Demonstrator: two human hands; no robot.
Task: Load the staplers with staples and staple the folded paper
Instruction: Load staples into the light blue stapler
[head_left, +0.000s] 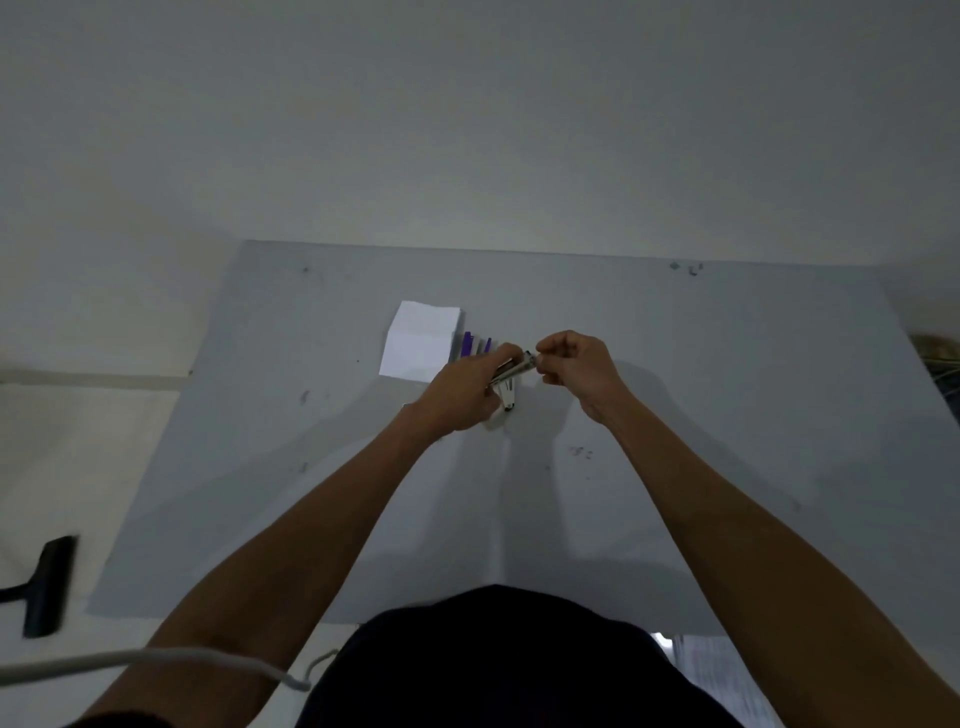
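Note:
My left hand (465, 392) grips a small silver stapler (511, 374), swung open, with its white base hanging down near the table. My right hand (574, 366) is pinched at the front tip of the stapler's metal channel; whether it holds staples is too small to tell. A folded white paper (421, 340) lies flat just beyond and left of my left hand. Between the paper and my hands lie purple and white objects (475, 344), partly hidden by my left hand.
The work goes on over a grey sheet (727, 415) spread on a pale floor. A black squeegee-like tool (47, 587) lies off the sheet at the left. A white cord (156, 662) runs across the lower left. Clutter shows at the right edge.

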